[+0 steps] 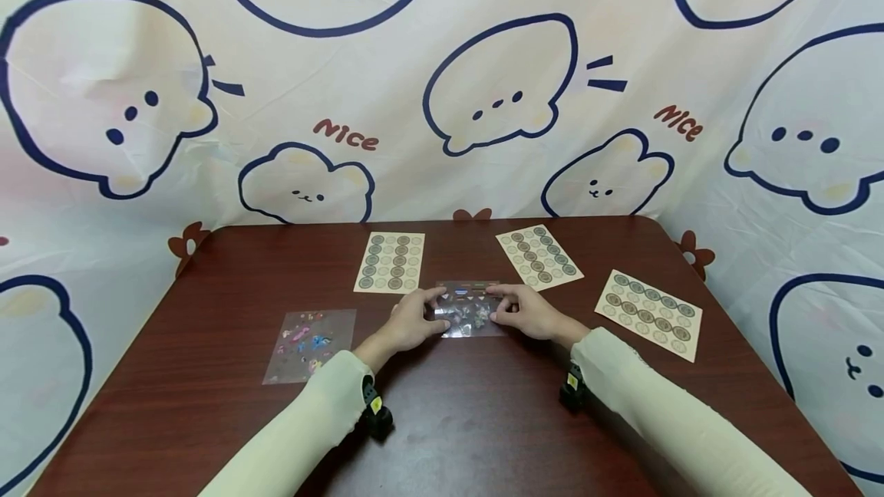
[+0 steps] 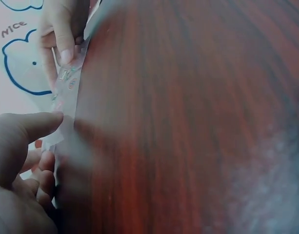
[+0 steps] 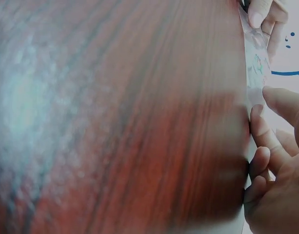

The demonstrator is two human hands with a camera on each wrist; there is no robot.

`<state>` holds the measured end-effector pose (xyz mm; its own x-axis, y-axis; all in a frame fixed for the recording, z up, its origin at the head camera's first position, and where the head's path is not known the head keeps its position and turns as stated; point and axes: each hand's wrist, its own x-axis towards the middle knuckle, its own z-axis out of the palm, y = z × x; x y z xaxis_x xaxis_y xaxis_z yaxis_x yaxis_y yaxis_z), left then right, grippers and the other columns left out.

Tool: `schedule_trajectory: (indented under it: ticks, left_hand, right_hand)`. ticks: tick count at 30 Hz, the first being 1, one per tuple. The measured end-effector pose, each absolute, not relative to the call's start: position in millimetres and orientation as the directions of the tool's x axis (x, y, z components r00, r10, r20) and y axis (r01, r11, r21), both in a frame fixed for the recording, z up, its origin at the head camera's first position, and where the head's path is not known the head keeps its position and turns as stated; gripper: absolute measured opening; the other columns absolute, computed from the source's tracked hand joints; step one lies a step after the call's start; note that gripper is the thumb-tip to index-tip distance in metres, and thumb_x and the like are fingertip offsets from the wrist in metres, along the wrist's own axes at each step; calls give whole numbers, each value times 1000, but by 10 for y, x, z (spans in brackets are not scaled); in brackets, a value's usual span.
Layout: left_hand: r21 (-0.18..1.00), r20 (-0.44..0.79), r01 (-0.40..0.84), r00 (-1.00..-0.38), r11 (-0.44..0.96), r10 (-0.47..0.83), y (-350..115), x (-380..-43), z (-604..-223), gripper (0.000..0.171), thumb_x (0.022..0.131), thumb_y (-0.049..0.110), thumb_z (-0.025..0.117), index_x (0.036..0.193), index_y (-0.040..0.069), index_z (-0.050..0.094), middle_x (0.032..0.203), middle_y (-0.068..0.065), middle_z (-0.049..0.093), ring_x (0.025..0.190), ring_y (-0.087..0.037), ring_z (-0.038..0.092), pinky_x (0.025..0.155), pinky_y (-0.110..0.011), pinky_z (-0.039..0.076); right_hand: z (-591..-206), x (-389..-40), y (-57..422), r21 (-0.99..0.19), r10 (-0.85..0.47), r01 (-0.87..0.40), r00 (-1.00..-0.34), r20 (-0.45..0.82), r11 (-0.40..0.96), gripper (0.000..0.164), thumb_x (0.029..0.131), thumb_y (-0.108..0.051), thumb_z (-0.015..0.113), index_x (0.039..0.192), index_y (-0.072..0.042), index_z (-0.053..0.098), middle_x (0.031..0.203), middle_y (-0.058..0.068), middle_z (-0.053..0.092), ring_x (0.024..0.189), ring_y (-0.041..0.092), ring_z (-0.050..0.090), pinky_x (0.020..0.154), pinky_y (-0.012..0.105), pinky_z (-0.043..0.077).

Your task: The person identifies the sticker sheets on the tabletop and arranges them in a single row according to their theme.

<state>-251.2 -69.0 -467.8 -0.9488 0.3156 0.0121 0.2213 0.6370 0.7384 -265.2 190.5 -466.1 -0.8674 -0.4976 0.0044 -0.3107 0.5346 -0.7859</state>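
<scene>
A clear sticker sheet (image 1: 470,317) with small printed pictures lies between both hands at mid-table. My left hand (image 1: 414,319) pinches its left side between thumb and fingers. At the opposite side, my right hand (image 1: 528,311) grips the edge the same way. In the left wrist view, the left thumb (image 2: 44,124) lies along one side of the see-through sheet (image 2: 69,90), with fingers curled on the other. The right wrist view shows the right hand (image 3: 281,151) at the near end of the sheet (image 3: 256,61); its exact fingertip contact is hard to make out.
A second clear sticker sheet (image 1: 311,347) with colourful figures lies on the brown table (image 1: 470,420) by the left forearm. Cream sheets of round stickers lie behind the left hand (image 1: 390,262), behind the right hand (image 1: 541,255) and at the right (image 1: 651,314). A printed cloth (image 1: 400,90) hangs behind.
</scene>
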Motion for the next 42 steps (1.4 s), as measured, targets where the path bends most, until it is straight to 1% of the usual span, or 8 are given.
schedule_trajectory:
  ticks: [7, 12, 15, 19, 26, 31, 36, 42]
  left_hand:
    - [729, 41, 246, -947, 639, 319, -697, -2488, -4678, 61, 84, 12, 80, 140, 5, 59, 101, -4, 61, 85, -16, 49, 75, -30, 35]
    - [746, 61, 275, -935, 606, 349, -723, -2497, -4642, 60, 84, 6, 77, 140, 0, 58, 97, -7, 57, 83, -18, 47, 75, -29, 38]
    - [759, 59, 274, -932, 591, 357, -738, -2505, -4634, 59, 85, 4, 76, 141, -1, 57, 98, -8, 56, 85, -18, 46, 75, -29, 39]
    - [756, 51, 264, -936, 599, 349, -752, -2487, -4625, 58, 87, 5, 75, 142, 1, 56, 100, -7, 57, 87, -18, 47, 76, -31, 40]
    - [759, 86, 281, -937, 587, 338, -770, -2432, -4599, 56, 86, 6, 75, 140, 3, 59, 98, -6, 57, 86, -18, 48, 75, -32, 40]
    - [759, 107, 282, -943, 586, 315, -784, -2390, -4588, 56, 85, 6, 77, 138, 4, 61, 98, -7, 58, 85, -19, 50, 74, -31, 41]
    - [766, 125, 286, -945, 575, 303, -797, -2339, -4577, 56, 84, 7, 78, 138, 6, 62, 101, -9, 60, 85, -20, 52, 75, -31, 42]
    - [769, 146, 307, -939, 561, 313, -808, -2273, -4547, 55, 85, 6, 77, 137, 6, 62, 108, -10, 63, 85, -16, 50, 75, -30, 42]
  right_hand:
    - [-4631, -2636, 1888, -782, -498, -306, -867, -6, 542, 52, 93, -3, 68, 140, 10, 52, 83, 14, 71, 64, 7, 50, 60, 20, 41]
    - [-4610, -2637, 1866, -785, -484, -287, -875, -19, 549, 53, 92, -3, 68, 142, 7, 52, 85, 11, 71, 63, 7, 48, 59, 19, 39]
    - [-4603, -2628, 1858, -787, -485, -289, -874, -15, 545, 53, 92, -2, 68, 142, 7, 52, 86, 13, 72, 64, 7, 48, 60, 19, 40]
    - [-4608, -2620, 1851, -797, -496, -297, -868, -4, 527, 54, 92, -1, 69, 141, 9, 51, 86, 14, 72, 68, 6, 53, 62, 20, 44]
    - [-4578, -2586, 1846, -792, -485, -291, -874, -7, 536, 54, 93, -4, 69, 142, 7, 51, 88, 13, 72, 73, 10, 59, 66, 21, 48]
    - [-4543, -2557, 1827, -784, -476, -300, -879, 7, 543, 52, 94, -5, 69, 142, 4, 53, 86, 8, 72, 72, 7, 59, 67, 21, 48]
    - [-4496, -2513, 1819, -785, -466, -300, -885, 16, 543, 51, 93, -5, 69, 141, 2, 54, 87, 8, 72, 73, 8, 58, 66, 22, 48]
    - [-4456, -2447, 1829, -781, -468, -315, -883, 33, 539, 51, 93, -6, 70, 140, 2, 55, 87, 8, 72, 72, 10, 58, 63, 22, 49]
